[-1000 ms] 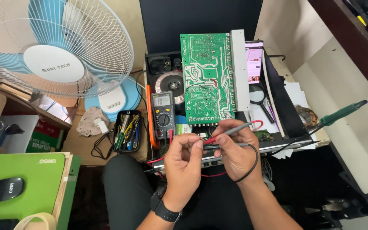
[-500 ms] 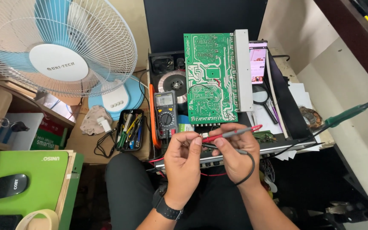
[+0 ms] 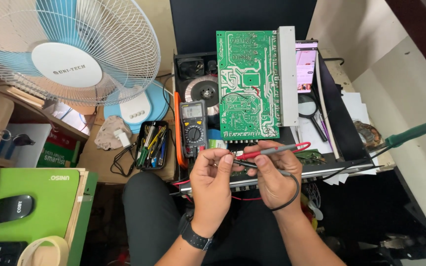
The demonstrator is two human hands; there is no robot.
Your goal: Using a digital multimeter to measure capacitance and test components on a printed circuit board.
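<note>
Person sits at a cluttered table, both hands raised together in front of the lap; left hand (image 3: 212,184) has its grip pinched narrow on the thin black test probe (image 3: 245,164), thumb and forefinger closed at the tip end; right hand (image 3: 273,172) holds the grip closed round the grey-handled probe with the red lead (image 3: 278,149), and a black lead (image 3: 292,193) loops down under that palm; the two probe tips sit just beside each other between the hands, cannot tell if they touch.

Grey and yellow handheld multimeter with a round dial (image 3: 194,129) lies face up just left of the hands, display lit but too small to tell anything from it; green printed circuit board standing on edge with a grey metal heat sink (image 3: 248,83) rises right behind the probes, apart from both tips; silver ring-shaped transformer (image 3: 202,91) sits in the open black chassis (image 3: 336,123) behind the meter.

Judged progress: meter out and probes in hand, so setup looks done; no tip rests on the board, so probing of it looks not yet begun.

Around: white and blue desk fan (image 3: 67,64) at left; black tray of small tools (image 3: 152,145); magnifying glass (image 3: 309,109); lit phone (image 3: 305,66); green-handled tool (image 3: 412,132) at right; black mouse on a green pad (image 3: 7,209) lower left.
</note>
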